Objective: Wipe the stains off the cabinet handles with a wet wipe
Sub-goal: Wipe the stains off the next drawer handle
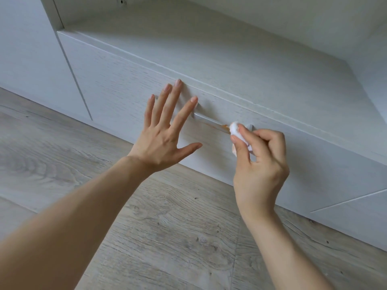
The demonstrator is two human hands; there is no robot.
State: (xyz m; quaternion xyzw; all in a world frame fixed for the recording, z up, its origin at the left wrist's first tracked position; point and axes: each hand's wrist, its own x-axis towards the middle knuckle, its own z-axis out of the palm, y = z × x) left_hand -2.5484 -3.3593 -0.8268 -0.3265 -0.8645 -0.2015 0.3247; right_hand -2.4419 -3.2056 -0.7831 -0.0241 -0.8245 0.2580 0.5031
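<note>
Wet wipe (237,132), bunched and soft, pinched in right hand (259,162) against orange stain (225,126) on drawer handle (209,120); light, limp, best gripped as a wad. Left hand (165,130) spread flat on drawer front (125,80)

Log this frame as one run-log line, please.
phase: wiping | right hand: pinches wet wipe on handle | stain: orange, visible | left hand: open, fingers spread
</note>
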